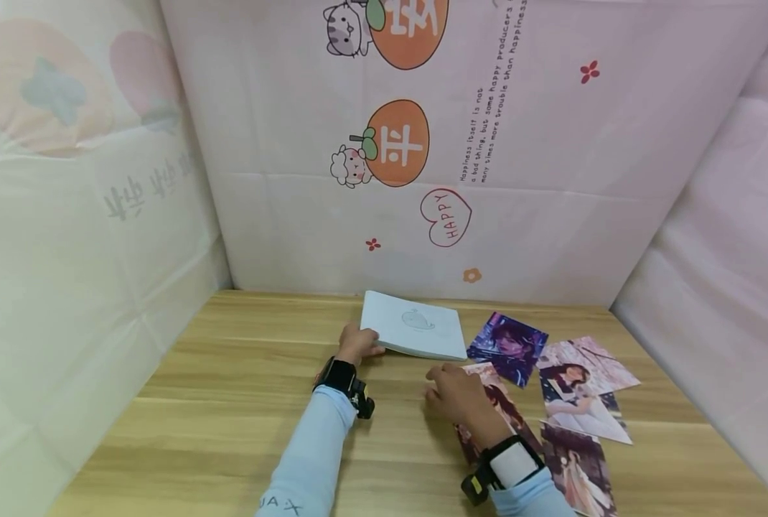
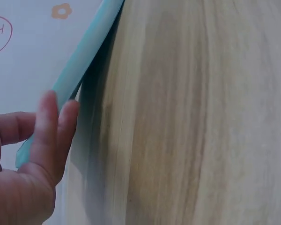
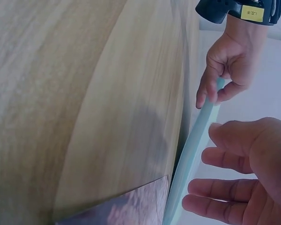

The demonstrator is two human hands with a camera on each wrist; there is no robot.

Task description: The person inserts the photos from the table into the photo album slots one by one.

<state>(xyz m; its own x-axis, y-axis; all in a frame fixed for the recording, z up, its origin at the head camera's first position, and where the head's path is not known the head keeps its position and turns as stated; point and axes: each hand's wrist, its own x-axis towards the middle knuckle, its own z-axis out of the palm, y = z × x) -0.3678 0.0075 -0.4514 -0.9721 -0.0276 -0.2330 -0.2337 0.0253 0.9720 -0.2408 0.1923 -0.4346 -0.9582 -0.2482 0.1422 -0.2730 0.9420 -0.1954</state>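
Note:
A pale mint book (image 1: 438,332) with a small whale drawn on its cover is at the back of the table. Its near left corner is pinched between the thumb and fingers of my left hand (image 1: 358,343), and this edge is tilted a little off the wood in the left wrist view. My right hand (image 1: 459,395) hovers with loosely bent fingers over a photo (image 1: 497,391) of a person, partly hiding it. Nothing lies in that hand. In the right wrist view its fingers (image 3: 220,187) are spread apart near the book's long edge (image 3: 189,150).
Right of the book lies a purple-blue photo (image 1: 509,347). Further right, a photo with pink blossoms (image 1: 591,359) overlaps others, and one of a figure in a long dress (image 1: 578,470) lies nearer. Printed cloth (image 1: 281,215) walls the wooden table (image 1: 229,402) at back and sides.

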